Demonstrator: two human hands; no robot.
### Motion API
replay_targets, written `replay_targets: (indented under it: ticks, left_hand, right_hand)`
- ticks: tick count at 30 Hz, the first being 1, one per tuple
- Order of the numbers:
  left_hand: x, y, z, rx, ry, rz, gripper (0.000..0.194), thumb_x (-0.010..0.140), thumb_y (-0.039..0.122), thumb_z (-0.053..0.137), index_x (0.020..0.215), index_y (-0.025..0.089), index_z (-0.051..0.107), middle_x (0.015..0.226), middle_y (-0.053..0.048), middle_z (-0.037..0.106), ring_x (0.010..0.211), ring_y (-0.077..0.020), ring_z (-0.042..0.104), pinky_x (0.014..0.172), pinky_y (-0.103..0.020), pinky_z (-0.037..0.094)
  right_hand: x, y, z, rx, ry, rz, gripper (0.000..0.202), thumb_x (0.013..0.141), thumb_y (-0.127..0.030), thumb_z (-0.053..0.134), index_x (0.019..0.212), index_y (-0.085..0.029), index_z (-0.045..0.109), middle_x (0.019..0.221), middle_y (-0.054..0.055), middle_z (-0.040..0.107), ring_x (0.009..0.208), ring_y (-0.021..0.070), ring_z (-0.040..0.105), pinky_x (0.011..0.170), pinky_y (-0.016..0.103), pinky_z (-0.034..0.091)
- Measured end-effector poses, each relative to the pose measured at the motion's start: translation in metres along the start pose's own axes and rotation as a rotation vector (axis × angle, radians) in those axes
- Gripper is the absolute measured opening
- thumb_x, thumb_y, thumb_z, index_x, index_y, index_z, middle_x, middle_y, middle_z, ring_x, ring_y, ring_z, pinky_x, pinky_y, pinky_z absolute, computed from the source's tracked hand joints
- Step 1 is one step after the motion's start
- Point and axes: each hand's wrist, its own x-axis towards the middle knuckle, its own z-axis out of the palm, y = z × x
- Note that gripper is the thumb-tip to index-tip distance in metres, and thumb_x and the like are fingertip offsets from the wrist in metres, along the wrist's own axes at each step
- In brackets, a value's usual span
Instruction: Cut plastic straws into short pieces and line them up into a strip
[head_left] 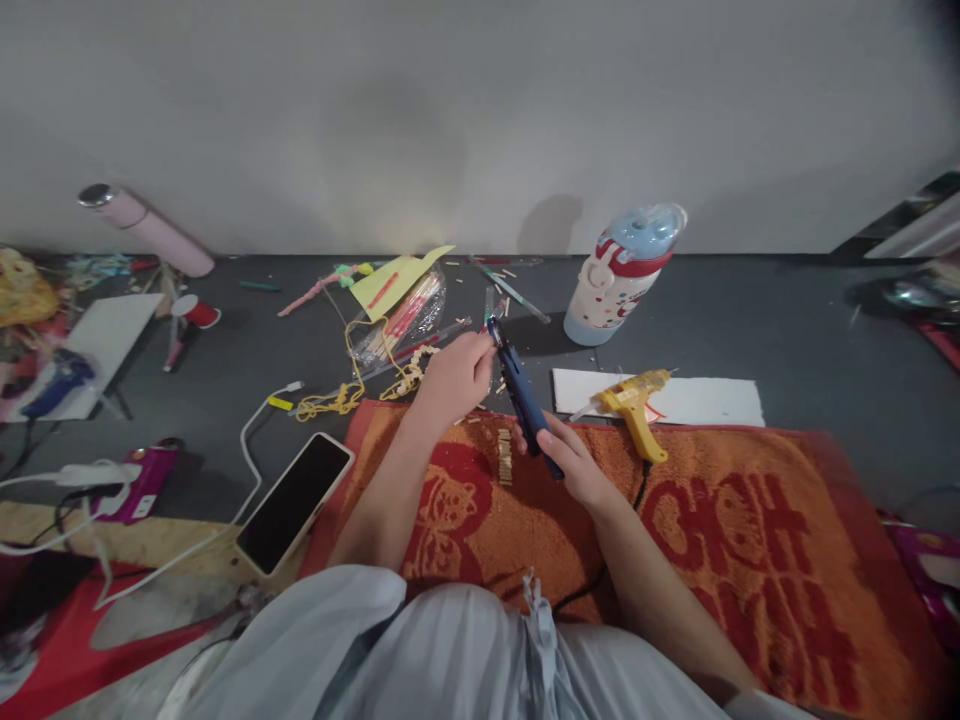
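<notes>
My right hand (pixel 576 462) is wrapped round the handles of dark blue pliers (pixel 517 388), which slant up and away over the towel's far edge. Close by the metal head of the pliers, my left hand (pixel 459 372) is closed in a pinch. Whatever its fingers hold is too small or hidden to make out. Below the pliers, several short pale stick pieces (pixel 505 458) lie in a row on the orange towel (pixel 697 540). More cut bits are scattered on the dark table beyond. A yellow glue gun (pixel 631 402) rests on a white board (pixel 720 400) to the right.
A cartoon water bottle (pixel 611 285) stands behind the board. Left of centre lie a bag of sticks (pixel 409 320), a yellow paper (pixel 397 280) and yellow cord (pixel 330 400). A phone (pixel 295 503), white cable (pixel 244 440) and pink flask (pixel 154 228) are farther left.
</notes>
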Motion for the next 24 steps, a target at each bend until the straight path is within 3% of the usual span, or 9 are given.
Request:
replay_targets:
  ticks: [15,24]
  left_hand:
    - [0.001,-0.0055,-0.0009,-0.061,-0.015,0.011,0.021,0.089,0.021,0.037,0.073,0.019,0.05,0.073,-0.004,0.055,0.07,-0.0167,0.051,0.063,-0.028,0.033]
    - [0.0009,-0.0093,0.0003,-0.028,-0.013,-0.006,0.02,0.09,0.02,0.037,0.077,0.019,0.054,0.076,-0.005,0.058,0.073,-0.0179,0.053,0.065,-0.028,0.035]
  right_hand:
    - [0.0001,-0.0012,0.0009,-0.021,-0.005,0.002,0.038,0.084,-0.059,0.046,0.087,-0.023,0.058,0.073,0.002,0.052,0.069,0.0174,0.046,0.066,0.031,0.04]
    - [0.0007,0.0072,0.0015,-0.003,0.074,0.068,0.037,0.082,-0.055,0.052,0.088,-0.019,0.058,0.063,-0.002,0.046,0.056,0.0118,0.04,0.052,0.025,0.033]
